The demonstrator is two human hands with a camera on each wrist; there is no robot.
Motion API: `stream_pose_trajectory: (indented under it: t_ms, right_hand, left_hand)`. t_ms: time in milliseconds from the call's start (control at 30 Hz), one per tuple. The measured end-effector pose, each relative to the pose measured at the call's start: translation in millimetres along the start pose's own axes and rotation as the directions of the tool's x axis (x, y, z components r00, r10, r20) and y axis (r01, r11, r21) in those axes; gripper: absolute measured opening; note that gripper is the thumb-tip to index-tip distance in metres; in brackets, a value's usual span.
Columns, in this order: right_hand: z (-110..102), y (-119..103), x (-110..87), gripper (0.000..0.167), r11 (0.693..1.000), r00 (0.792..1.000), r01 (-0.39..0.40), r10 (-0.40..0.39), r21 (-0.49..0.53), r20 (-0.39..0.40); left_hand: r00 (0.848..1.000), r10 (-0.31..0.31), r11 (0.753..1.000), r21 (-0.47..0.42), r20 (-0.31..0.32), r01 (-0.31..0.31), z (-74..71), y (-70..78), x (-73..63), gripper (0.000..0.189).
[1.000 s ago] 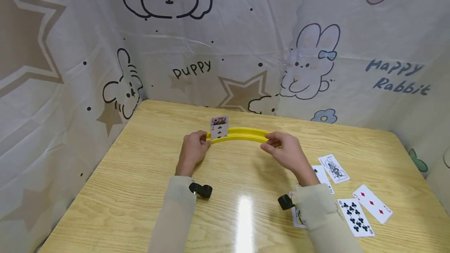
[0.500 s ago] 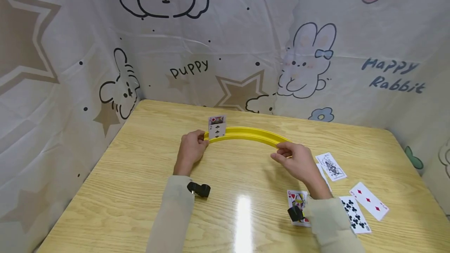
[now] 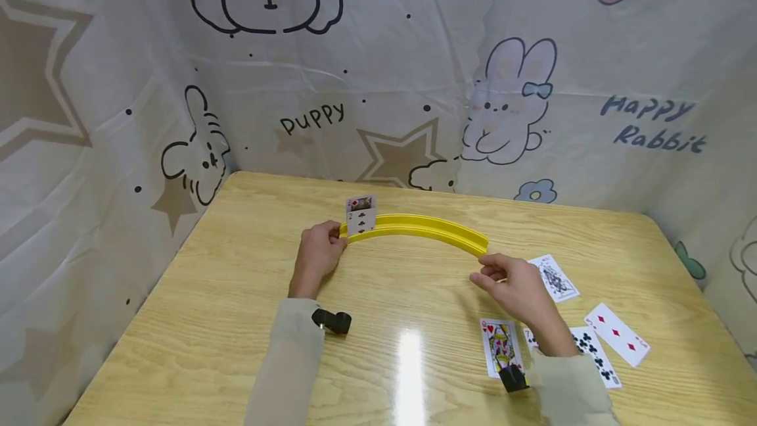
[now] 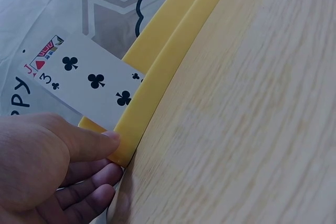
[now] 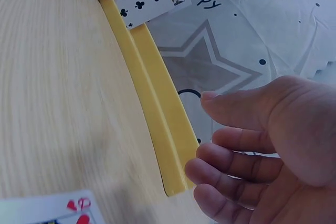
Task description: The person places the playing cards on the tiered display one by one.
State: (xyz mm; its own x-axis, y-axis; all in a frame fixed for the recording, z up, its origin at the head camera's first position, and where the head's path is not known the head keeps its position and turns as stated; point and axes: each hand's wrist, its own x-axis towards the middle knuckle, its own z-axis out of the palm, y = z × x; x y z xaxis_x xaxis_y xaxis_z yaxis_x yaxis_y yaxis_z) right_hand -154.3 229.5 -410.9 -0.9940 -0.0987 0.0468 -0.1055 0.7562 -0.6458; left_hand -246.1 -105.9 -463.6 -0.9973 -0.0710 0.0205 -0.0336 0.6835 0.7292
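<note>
A curved yellow card holder lies on the wooden table. In its left end stand a three of clubs and, behind it, a jack whose top shows. My left hand pinches that end, thumb on the front rail and fingers curled below. My right hand is just off the holder's right end, with loosely bent fingers and nothing between them. In the right wrist view its fingertips overlap the holder's end. A queen of hearts lies face up below this hand.
More cards lie face up at the right: a black-and-white picture card, a three of diamonds and a clubs card, partly under my right forearm. A patterned cloth hangs behind the table's far edge.
My right hand has slid right along the holder and come off its right end, uncovering that end. My left hand keeps its grip on the left end. The head view has turned slightly.
</note>
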Motion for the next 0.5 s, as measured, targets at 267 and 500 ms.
stream_pose_trajectory:
  t_ms: [267,500]
  right_hand:
    - [-3.6,8.6,-13.8,0.041,0.999,0.999,-0.041,0.041,-0.023,0.008]
    - [-5.3,18.9,-25.2,0.042,0.998,0.999,-0.047,0.047,-0.041,0.009]
  left_hand:
    - [1.0,0.005,1.0,-0.007,-0.007,-0.005,0.7,-1.6,-0.6,0.035]
    - [1.0,-0.002,1.0,-0.006,-0.001,0.002,0.5,0.1,-0.2,0.034]
